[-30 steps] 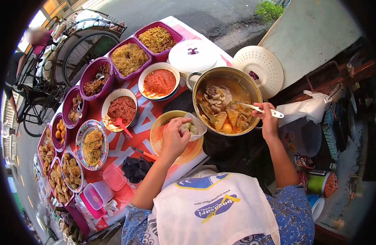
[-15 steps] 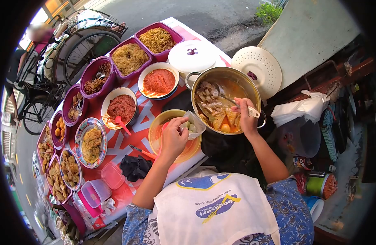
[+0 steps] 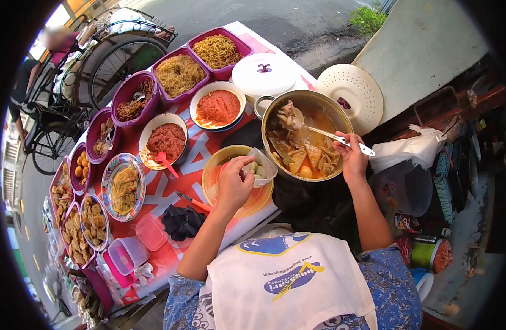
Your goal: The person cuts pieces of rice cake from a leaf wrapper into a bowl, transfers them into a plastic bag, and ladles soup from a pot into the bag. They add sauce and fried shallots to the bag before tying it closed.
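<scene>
My left hand (image 3: 235,181) pinches the rim of a small clear plastic bag (image 3: 267,169) with pale green pieces inside, above a yellow bowl (image 3: 210,170). In my right hand (image 3: 352,157) is the handle of a metal ladle (image 3: 322,132), its scoop loaded with pieces of meat at the left side of the large pot (image 3: 265,125). The pot holds orange broth, triangular tofu-like pieces and an egg. Two white bowls of red paste, one (image 3: 217,108) near the pot and one (image 3: 164,141) with a pink spoon, stand left of it.
Purple tubs of noodles (image 3: 215,51) and other food line the table's far and left edges. Lids (image 3: 265,76) lie behind the pot. A patterned plate (image 3: 124,187), black cloth (image 3: 182,222) and open plastic box (image 3: 128,256) are at left. A person (image 3: 59,47) is beside a cycle.
My right hand has moved slightly right and down, and the ladle has lifted meat to the surface, its handle now lying more level. My left hand keeps its hold on the bag.
</scene>
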The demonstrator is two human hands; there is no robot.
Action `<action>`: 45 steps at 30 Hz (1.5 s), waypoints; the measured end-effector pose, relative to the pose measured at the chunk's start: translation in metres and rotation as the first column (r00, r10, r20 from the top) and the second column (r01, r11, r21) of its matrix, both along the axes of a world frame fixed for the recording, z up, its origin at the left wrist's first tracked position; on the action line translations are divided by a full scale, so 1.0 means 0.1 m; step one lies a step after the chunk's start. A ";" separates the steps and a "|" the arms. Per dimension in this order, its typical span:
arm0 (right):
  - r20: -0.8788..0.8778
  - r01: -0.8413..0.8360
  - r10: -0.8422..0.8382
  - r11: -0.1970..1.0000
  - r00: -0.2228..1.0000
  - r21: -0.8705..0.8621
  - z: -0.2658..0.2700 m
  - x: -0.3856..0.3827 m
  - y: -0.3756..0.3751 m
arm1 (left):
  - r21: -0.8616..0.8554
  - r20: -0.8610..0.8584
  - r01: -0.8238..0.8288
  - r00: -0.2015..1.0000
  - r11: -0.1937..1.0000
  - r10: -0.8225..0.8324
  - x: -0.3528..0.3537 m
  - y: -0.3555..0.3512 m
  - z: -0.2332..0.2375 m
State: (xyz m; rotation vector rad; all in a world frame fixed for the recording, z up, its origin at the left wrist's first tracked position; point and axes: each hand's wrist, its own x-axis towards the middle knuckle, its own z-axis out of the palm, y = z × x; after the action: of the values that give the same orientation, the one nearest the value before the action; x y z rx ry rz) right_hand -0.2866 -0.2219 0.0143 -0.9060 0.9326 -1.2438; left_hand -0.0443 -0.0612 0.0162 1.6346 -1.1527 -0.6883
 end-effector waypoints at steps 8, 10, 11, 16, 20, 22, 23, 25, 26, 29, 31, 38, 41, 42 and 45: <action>-0.129 -0.091 0.081 0.993 0.988 -0.072 0.31 -0.23 0.49 | -0.002 -0.012 -0.009 1.000 1.000 0.009 0.05 -0.01 -0.03; -0.229 -0.133 0.104 0.984 0.968 -0.117 0.28 -0.20 0.66 | -0.014 -0.009 -0.012 1.000 1.000 0.012 0.05 -0.02 -0.05; -0.266 -0.172 0.123 0.970 0.956 -0.169 0.27 -0.17 0.75 | -0.016 -0.009 -0.006 1.000 1.000 0.006 0.05 -0.03 -0.06; -0.352 -0.211 0.109 0.941 0.930 -0.265 0.22 0.02 1.04 | -0.001 0.001 0.012 1.000 1.000 -0.012 0.04 -0.03 -0.04; -0.072 -0.034 0.031 0.999 0.997 -0.032 0.15 -0.01 0.94 | -0.018 -0.030 0.008 1.000 1.000 -0.009 0.02 -0.03 -0.04; -0.032 -0.013 0.013 1.000 0.999 0.015 0.12 -0.07 0.86 | -0.023 -0.038 0.006 0.999 1.000 -0.006 -0.01 -0.04 -0.03; 0.008 0.008 -0.008 0.998 1.000 0.062 0.11 -0.10 0.83 | -0.019 -0.058 0.007 0.998 1.000 -0.008 -0.01 -0.06 -0.04; 0.025 0.006 -0.009 0.995 1.000 0.098 0.10 -0.14 0.80 | -0.015 -0.078 0.009 0.997 1.000 -0.011 -0.01 -0.08 -0.06; 0.006 0.005 -0.005 0.996 1.000 0.085 0.10 -0.17 0.78 | 0.003 -0.097 0.023 0.995 1.000 -0.022 0.00 -0.10 -0.07; -0.029 0.012 -0.010 0.998 1.000 0.066 0.13 -0.25 0.74 | 0.052 -0.158 0.042 0.987 0.998 -0.033 0.05 -0.13 -0.10; -0.040 0.013 -0.012 0.999 0.999 0.036 0.20 -0.31 0.69 | 0.078 -0.199 0.046 0.980 0.996 -0.029 0.08 -0.15 -0.12; -0.106 -0.039 0.036 0.999 0.994 -0.026 0.54 -0.35 0.63 | 0.127 -0.268 0.112 0.961 0.986 -0.074 0.14 -0.16 -0.11; -0.102 -0.085 0.081 0.996 0.991 -0.028 0.71 -0.28 0.63 | 0.172 -0.291 0.147 0.952 0.974 -0.092 0.18 -0.14 -0.01; -0.078 -0.096 0.094 0.995 0.993 -0.021 0.76 -0.22 0.64 | 0.187 -0.300 0.164 0.948 0.969 -0.103 0.18 -0.15 0.00; -0.048 -0.122 0.122 0.992 0.991 -0.009 0.79 -0.06 0.71 | 0.182 -0.361 0.168 0.928 0.969 -0.093 0.20 -0.15 -0.04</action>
State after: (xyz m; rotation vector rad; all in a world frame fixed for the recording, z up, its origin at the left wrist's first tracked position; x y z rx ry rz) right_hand -0.2925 -0.1509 0.0938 -0.9906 0.8942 -1.1288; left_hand -0.0243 -0.0766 0.0117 1.5333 -0.9576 -1.1717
